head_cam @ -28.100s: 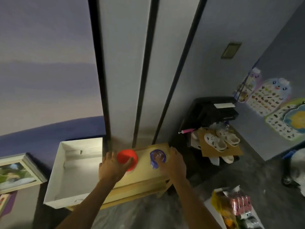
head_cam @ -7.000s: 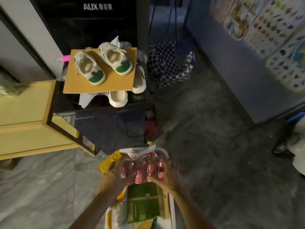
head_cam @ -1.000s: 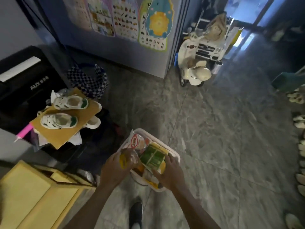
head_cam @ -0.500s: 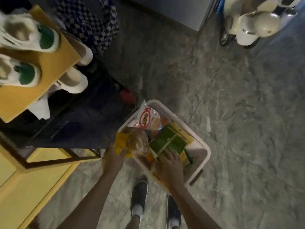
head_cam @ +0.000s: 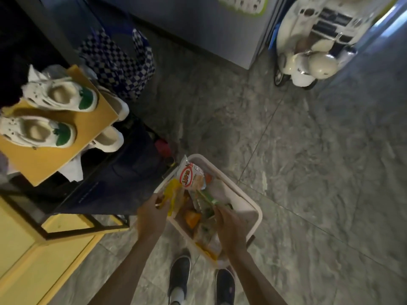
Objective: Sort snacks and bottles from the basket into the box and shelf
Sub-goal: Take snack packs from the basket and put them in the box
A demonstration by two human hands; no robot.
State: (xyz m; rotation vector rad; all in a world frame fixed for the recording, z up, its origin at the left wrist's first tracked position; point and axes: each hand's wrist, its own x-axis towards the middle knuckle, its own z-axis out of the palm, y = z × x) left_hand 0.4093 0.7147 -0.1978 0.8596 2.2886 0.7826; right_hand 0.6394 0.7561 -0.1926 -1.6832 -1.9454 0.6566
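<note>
A pale plastic basket (head_cam: pixel 253 208) stands on the stone floor by my feet, holding several snack packets. My left hand (head_cam: pixel 152 214) grips a yellow packet (head_cam: pixel 172 192) at the basket's left rim. My right hand (head_cam: pixel 229 225) pinches the edge of a green packet (head_cam: pixel 207 198) and holds it tilted up on edge above the other snacks. A white packet with a red oval logo (head_cam: pixel 189 176) leans at the basket's far corner. An orange snack (head_cam: pixel 192 217) lies lower in the basket. The yellow wooden shelf (head_cam: pixel 33 249) stands at the lower left.
A cardboard sheet (head_cam: pixel 44 155) with white-and-green shoes (head_cam: pixel 59 95) rests on a dark cabinet (head_cam: pixel 114 179) left of the basket. A checkered bag (head_cam: pixel 119 60) hangs behind it. A cream toy scooter (head_cam: pixel 308 51) is parked at the upper right. My shoes (head_cam: pixel 179 276) are below the basket.
My right hand has lifted the green packet from lying flat to standing on edge. My left hand still holds the yellow packet. The view has shifted slightly.
</note>
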